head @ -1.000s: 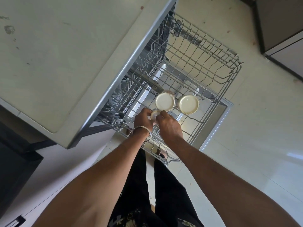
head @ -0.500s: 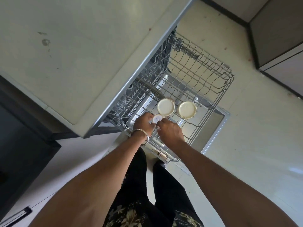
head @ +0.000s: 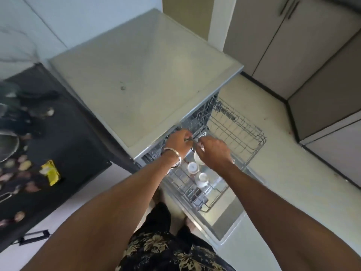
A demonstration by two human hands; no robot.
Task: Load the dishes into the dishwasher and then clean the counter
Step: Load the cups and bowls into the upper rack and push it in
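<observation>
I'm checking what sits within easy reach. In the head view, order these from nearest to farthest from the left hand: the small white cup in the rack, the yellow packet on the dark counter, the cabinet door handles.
From the left hand:
1. Small white cup, just below it in the rack.
2. Yellow packet, far left on the dark counter.
3. Cabinet door handles, top right, farthest.

The dishwasher top (head: 144,79) is seen in pale grey-green, marked by a few small dark specks. The wire rack (head: 237,132) is shown in silver-grey, and two small cups (head: 201,178) in it are white. A silver bangle (head: 173,156) is worn on the left wrist. The surface (head: 64,145) to the left is black, with a bright yellow packet (head: 51,172) lying on it. The trousers (head: 164,249) are patterned with beige flowers on black. The floor (head: 293,182) is cream, and the cabinets (head: 320,61) are taupe with dark edging.
</observation>
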